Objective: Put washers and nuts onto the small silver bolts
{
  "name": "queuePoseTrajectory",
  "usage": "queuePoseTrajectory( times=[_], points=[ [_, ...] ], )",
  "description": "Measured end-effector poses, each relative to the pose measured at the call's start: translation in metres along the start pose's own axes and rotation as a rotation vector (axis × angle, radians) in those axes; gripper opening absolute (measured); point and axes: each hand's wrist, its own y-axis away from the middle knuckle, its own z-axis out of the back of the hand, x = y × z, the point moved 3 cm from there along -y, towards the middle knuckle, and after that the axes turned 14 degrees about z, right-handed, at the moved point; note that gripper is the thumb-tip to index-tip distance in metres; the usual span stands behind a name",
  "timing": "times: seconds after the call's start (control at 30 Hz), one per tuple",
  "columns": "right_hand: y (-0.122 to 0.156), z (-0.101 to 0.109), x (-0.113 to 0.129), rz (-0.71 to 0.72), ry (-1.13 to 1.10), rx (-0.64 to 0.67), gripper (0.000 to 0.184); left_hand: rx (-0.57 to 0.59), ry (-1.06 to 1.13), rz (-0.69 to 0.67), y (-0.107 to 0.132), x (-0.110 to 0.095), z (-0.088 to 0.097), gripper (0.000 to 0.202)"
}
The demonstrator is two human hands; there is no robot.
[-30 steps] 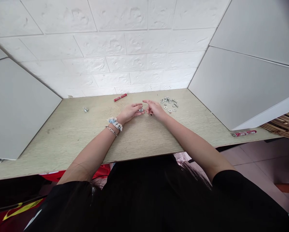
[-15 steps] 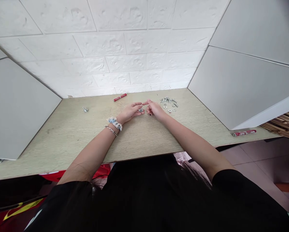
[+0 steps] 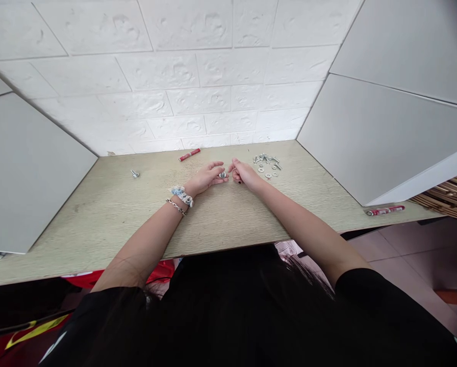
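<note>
My left hand (image 3: 206,177) rests on the wooden table (image 3: 221,214) with its fingers pinched round a small silver bolt (image 3: 223,175). My right hand (image 3: 245,174) sits close beside it, fingers curled in toward the same bolt; whether it holds a small part I cannot make out. A pile of several silver bolts, nuts and washers (image 3: 267,164) lies just right of my right hand. A single assembled bolt (image 3: 135,174) lies apart at the left.
A red pen (image 3: 189,154) lies near the back wall. Another red and white pen (image 3: 385,210) lies at the table's right front edge. Grey panels stand at both sides. A wicker basket (image 3: 450,196) sits at far right.
My right hand's fingers were stretched out a second ago; they have curled in and closed toward the bolt in my left hand. My left hand has stayed put.
</note>
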Motion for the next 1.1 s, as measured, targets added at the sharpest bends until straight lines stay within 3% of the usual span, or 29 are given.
queuePoseTrajectory(
  times=[0.2,0.43,0.6,0.73,0.9,1.1],
  points=[
    [0.0,-0.0007,-0.0053,0.051,0.146,0.093,0.059,0.036,-0.011,-0.018,-0.0016,0.0003,-0.0009,0.044],
    [0.0012,0.0007,-0.0025,0.024,0.156,0.1,0.064,-0.066,0.055,-0.036,0.0,-0.0013,0.0016,0.058],
    [0.002,-0.0009,0.0009,0.013,0.031,0.043,0.052,-0.068,0.033,-0.032,0.0003,-0.0025,0.0051,0.057],
    [0.0017,-0.0012,0.0009,0.06,0.073,0.055,0.042,-0.025,-0.078,-0.03,-0.0021,-0.0014,0.0062,0.047],
    [0.0045,-0.0026,0.0011,0.077,0.203,0.164,0.057,0.06,-0.148,-0.055,-0.0064,0.0002,0.006,0.038],
    [0.0024,-0.0002,-0.0015,0.068,0.181,0.137,0.065,0.0,-0.028,-0.041,-0.0047,-0.0009,0.0053,0.035]
  ],
)
